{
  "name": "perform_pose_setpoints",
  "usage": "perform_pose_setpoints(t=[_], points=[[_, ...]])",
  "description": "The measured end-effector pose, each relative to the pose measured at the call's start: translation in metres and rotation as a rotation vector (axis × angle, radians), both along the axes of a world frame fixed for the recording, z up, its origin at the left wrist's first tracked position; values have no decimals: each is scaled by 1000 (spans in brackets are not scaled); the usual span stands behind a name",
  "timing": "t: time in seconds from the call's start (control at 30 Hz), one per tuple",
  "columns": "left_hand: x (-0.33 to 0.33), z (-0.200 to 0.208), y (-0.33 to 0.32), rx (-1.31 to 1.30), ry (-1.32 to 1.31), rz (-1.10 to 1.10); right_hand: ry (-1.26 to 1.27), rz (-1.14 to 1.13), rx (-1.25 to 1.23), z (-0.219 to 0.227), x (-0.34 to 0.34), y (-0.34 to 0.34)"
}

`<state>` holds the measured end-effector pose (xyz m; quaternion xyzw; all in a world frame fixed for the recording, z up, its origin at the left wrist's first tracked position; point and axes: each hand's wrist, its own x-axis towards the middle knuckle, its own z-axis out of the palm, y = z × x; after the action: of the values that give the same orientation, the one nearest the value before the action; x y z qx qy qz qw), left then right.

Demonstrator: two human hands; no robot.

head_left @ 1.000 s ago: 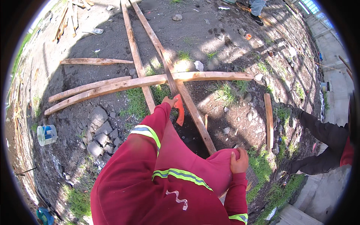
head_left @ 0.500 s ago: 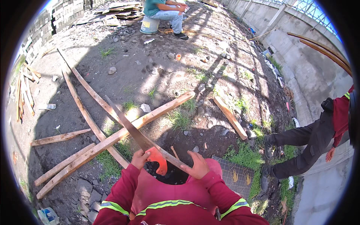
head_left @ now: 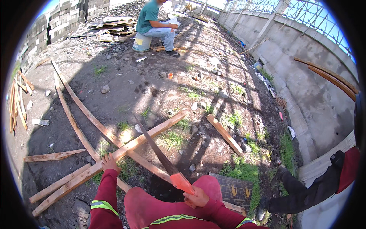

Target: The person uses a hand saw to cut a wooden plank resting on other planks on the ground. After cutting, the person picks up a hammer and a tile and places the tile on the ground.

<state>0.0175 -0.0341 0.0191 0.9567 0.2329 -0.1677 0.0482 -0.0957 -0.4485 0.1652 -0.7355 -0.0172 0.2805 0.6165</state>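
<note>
Sawing comes next by the look of it, so here is how I would set up. My right hand [head_left: 197, 198] is wrapped tight around the orange handle of the handsaw [head_left: 160, 156], fingers curled closed on the grip, and the blade runs up and away from me over the long plank [head_left: 114, 154] lying slantwise on the dirt. My left hand [head_left: 109, 163] sits on that plank's near edge, fingers spread and pressing down, a little to the left of the blade. A second thin plank [head_left: 82, 107] crosses under it; whether that props it firmly I cannot tell. For a clean cut I judge the plank needs firm weight from hand or knee, the fingers kept well apart from the teeth, and the opening strokes light. My red trouser knee [head_left: 152, 206] is close below.
</note>
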Motion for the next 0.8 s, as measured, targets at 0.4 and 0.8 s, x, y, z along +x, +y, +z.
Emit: perform_pose_setpoints(t=[0.4, 0.8], points=[[33, -15, 79, -194, 111, -102, -67, -207, -149, 16, -39, -17], [21, -47, 57, -481, -14, -180, -47, -250, -170, 15, -14, 10]])
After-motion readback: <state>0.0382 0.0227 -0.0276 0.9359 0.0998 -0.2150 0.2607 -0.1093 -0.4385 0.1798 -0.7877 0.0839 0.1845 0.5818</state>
